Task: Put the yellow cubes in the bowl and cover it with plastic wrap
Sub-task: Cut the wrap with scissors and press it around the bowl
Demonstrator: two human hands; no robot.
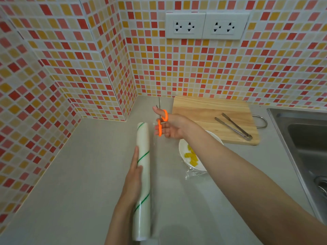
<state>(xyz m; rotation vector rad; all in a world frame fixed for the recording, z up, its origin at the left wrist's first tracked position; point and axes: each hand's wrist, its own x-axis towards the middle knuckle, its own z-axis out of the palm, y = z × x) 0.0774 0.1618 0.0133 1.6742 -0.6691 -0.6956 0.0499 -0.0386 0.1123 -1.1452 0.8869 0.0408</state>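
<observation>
Holding the orange-handled metal scissors [161, 121] with thumb and fingers through the 2 loops, the right hand [169, 126] sits at the far end of the work, blades pointing away toward the tiled wall and seemingly parted. The left hand [133, 175] lies flat and open-palmed against the left side of the long white roll of plastic wrap with thin green stripes [143, 183], fingers extended along it, pressing rather than clasping it.

That roll's long axis runs from near the person out toward the wall, and a clear sheet of film [169, 184] stretches from its right edge across the grey countertop [79, 174] to the round white bowl [182, 149], which sits to the right of the roll, partly under the right forearm. The yellow cubes [192, 156] are already inside the bowl, and crinkled film shows at its near rim.

The cut line therefore lies parallel to the roll, just to its right, between roll and bowl. The scissors are at the far end of that line, so the cut would likely run back toward the person.
</observation>
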